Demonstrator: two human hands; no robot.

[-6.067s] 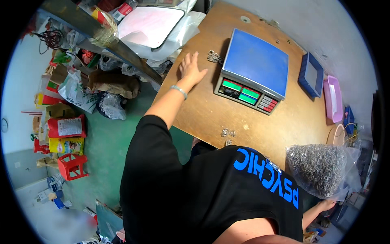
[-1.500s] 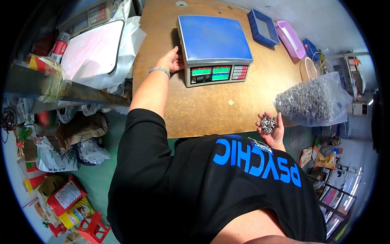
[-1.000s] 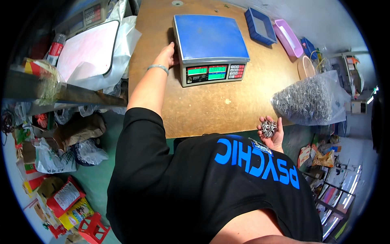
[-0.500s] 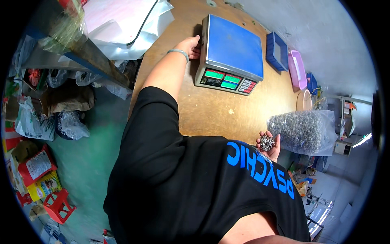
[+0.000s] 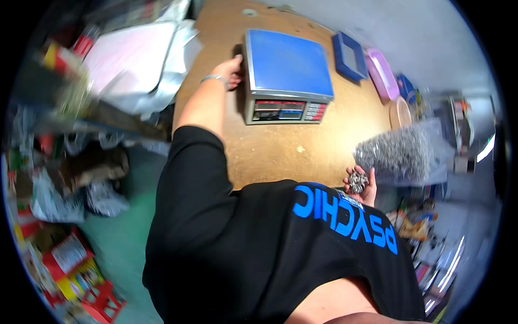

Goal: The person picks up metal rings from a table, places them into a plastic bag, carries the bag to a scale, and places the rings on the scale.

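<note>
A tabletop digital scale (image 5: 288, 65) with a blue platform stands on the wooden table, nothing lying on it. Its front display panel (image 5: 279, 110) is dark. My left hand (image 5: 230, 73) is at the scale's left side, fingertips against the casing and partly hidden, with nothing visible in it. Cupped near the table's front edge, my right hand (image 5: 370, 190) holds a handful of small silvery metal pieces (image 5: 358, 183). Close beyond it lies a clear plastic bag (image 5: 399, 154) full of similar-looking pieces.
A blue tray (image 5: 350, 56), a pink basin (image 5: 382, 74) and a round tan container (image 5: 400, 113) line the wooden table's (image 5: 270, 156) right side. White sheets (image 5: 132, 59) lie at the left. Bags and a red stool (image 5: 103, 302) are on the green floor.
The scale's display was lit green and is now dark. My view has turned slightly. My left hand stays at the scale's side, and my right hand still holds the metal pieces.
</note>
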